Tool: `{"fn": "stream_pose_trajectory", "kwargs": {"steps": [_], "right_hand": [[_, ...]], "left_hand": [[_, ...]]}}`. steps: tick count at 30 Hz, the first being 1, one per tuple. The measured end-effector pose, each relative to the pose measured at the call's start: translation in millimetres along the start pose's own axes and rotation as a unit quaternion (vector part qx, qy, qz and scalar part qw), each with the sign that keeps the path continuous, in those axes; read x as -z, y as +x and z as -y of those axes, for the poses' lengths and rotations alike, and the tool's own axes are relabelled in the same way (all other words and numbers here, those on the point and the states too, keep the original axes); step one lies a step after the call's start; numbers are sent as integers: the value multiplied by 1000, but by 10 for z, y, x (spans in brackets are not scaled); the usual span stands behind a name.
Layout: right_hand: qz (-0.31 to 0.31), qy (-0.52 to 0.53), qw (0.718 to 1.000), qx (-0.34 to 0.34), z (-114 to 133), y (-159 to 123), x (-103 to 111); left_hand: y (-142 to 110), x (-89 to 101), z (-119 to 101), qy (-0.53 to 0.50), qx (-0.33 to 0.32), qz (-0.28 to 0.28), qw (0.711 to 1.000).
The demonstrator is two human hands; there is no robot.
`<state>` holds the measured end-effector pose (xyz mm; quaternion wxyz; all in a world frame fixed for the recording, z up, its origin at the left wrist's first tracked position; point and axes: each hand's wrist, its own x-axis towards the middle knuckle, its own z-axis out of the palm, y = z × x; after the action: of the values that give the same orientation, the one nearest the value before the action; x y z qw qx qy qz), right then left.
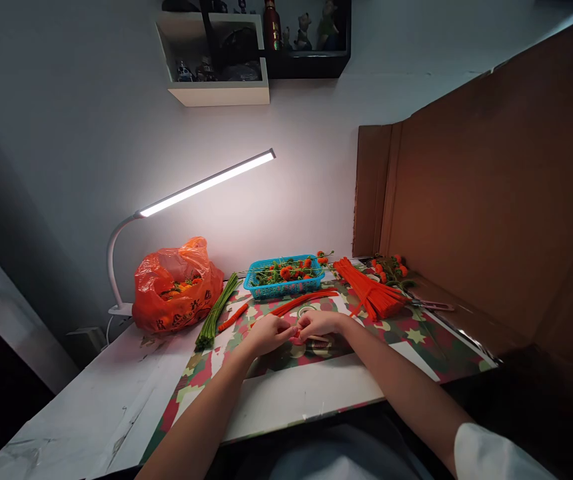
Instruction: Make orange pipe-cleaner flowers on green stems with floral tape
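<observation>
My left hand [270, 333] and my right hand [320, 325] meet over the middle of the table with fingertips pinched together. Between and just below the fingertips shows a small red piece [296, 339]; its exact shape is mostly hidden by the fingers. Directly beyond the hands lie loose orange pipe cleaners [301, 303]. A thick fanned bundle of orange pipe cleaners [372, 293] is to the right. On the left, a bundle of green pipe cleaners [216, 315] lies beside a short orange piece [233, 317]. Some small pale item [318, 338] rests under my right hand.
A blue basket [282, 288] holds orange flowers with green stems. More orange flowers [390, 269] lie at the back right, near scissors [434, 306]. An orange plastic bag [176, 293] stands left under a lit lamp [206, 183]. A cardboard panel [486, 180] walls the right side.
</observation>
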<state>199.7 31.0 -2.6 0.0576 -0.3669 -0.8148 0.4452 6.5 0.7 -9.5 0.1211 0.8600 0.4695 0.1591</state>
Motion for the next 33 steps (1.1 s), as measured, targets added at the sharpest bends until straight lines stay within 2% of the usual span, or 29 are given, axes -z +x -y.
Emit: {"fn": "stream_pose_trajectory", "kwargs": {"steps": [6, 13, 23, 27, 33], "right_hand": [[4, 8, 1000, -15, 11, 5, -3], [-31, -57, 998, -13, -16, 30, -87], [-79, -137, 986, 44, -12, 21, -171], [-92, -169, 980, 56, 29, 1, -170], [-91, -159, 981, 64, 17, 15, -154]], "left_hand": [[-3, 13, -16, -1, 6, 10, 1000], [-16, -1, 22, -25, 21, 33, 999], [21, -68, 103, -54, 24, 74, 995], [37, -91, 121, -36, 10, 71, 997], [33, -78, 82, -25, 3, 65, 998]]}}
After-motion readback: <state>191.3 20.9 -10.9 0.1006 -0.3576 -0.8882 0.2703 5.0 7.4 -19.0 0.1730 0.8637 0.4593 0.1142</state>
